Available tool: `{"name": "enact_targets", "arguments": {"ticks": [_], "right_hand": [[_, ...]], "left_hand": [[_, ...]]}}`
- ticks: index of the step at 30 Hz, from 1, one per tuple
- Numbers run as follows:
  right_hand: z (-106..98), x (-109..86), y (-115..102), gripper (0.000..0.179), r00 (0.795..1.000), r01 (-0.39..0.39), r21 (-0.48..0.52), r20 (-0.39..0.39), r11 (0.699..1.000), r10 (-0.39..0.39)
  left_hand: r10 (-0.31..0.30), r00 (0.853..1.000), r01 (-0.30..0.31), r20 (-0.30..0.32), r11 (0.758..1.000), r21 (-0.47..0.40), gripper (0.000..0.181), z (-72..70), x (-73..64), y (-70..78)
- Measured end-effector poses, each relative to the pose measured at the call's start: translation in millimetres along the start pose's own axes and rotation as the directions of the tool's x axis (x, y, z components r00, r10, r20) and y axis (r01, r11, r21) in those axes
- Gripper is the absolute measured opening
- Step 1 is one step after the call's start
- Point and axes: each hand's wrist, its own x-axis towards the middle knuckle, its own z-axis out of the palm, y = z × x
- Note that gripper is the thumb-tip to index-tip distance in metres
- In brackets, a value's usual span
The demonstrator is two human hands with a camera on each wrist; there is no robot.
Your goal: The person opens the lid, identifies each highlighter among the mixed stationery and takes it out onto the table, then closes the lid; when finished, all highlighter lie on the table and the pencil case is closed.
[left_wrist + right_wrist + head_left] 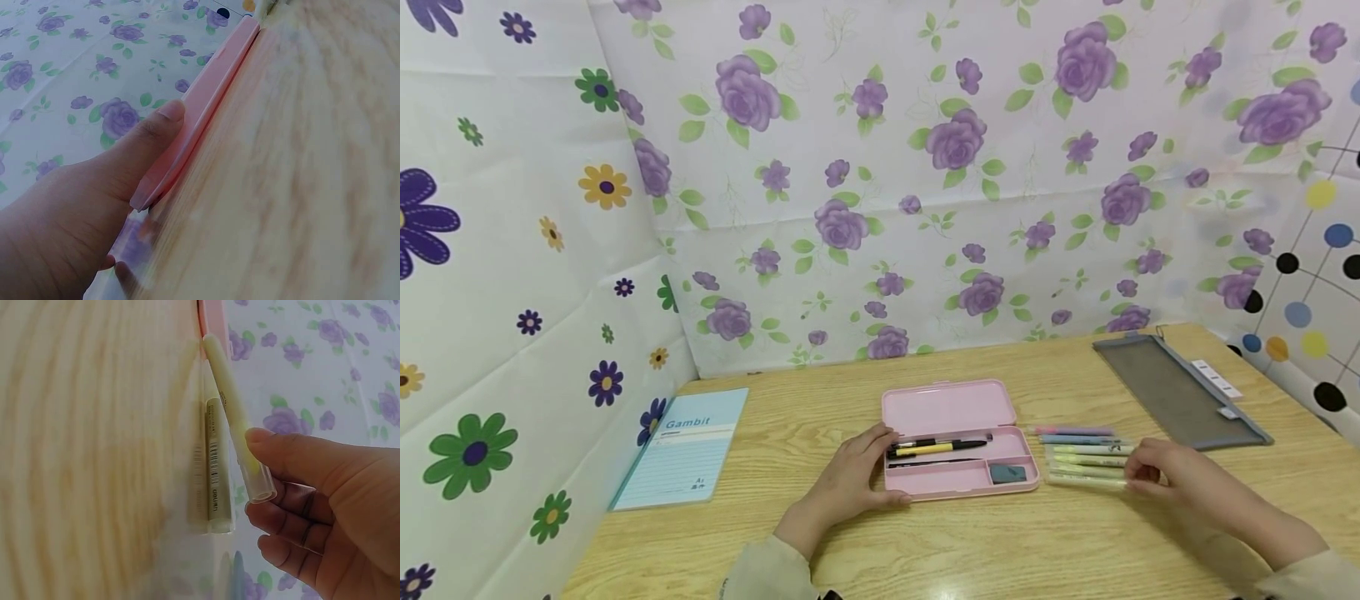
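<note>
An open pink pencil case (947, 406) lies on the table, lid back. My left hand (842, 479) grips its left end, the thumb (153, 131) along the front wall and the fingers at the far side. Inside lie a yellow-and-black pen (940, 448), a thin black stick (936, 462) and a grey-blue block (1007, 473) in the small compartment. To the right of the case, my right hand (1187, 479) pinches a pale yellow highlighter (226, 394) by one end, tilted above another highlighter (219, 462). Beside it lie several more pens, among them a pink one (1075, 431) and a blue one (1078, 440).
A grey mesh pouch (1180, 392) lies at the back right, with a white strip (1217, 379) by its edge. On the left rests a light blue notebook (681, 450). Flowered cloth (865, 183) hangs behind the wooden table (797, 400).
</note>
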Motion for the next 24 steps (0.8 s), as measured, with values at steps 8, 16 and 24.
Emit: {"name": "enact_targets", "arguments": {"ticks": [8, 16, 24], "right_hand": [[4.1, -2.0, 7.1, 0.016, 1.0, 0.001, 0.005, 0.022, 1.0, -0.001], [4.7, -1.1, 5.0, 0.013, 0.995, -0.07, 0.036, 0.076, 0.997, 0.067], [6.0, -0.9, 4.8, 0.012, 0.987, -0.117, 0.045, 0.115, 0.992, 0.111]], "left_hand": [[0.0, 1.0, 0.0, 0.003, 1.0, 0.005, 0.09, 0.2, 0.4, -0.3], [0.001, 1.0, -0.001, 0.007, 1.0, 0.015, 0.091, 0.0, 0.9, -0.3], [-0.001, 1.0, 0.001, 0.006, 1.0, 0.024, 0.091, 0.1, 0.0, -0.2]]}}
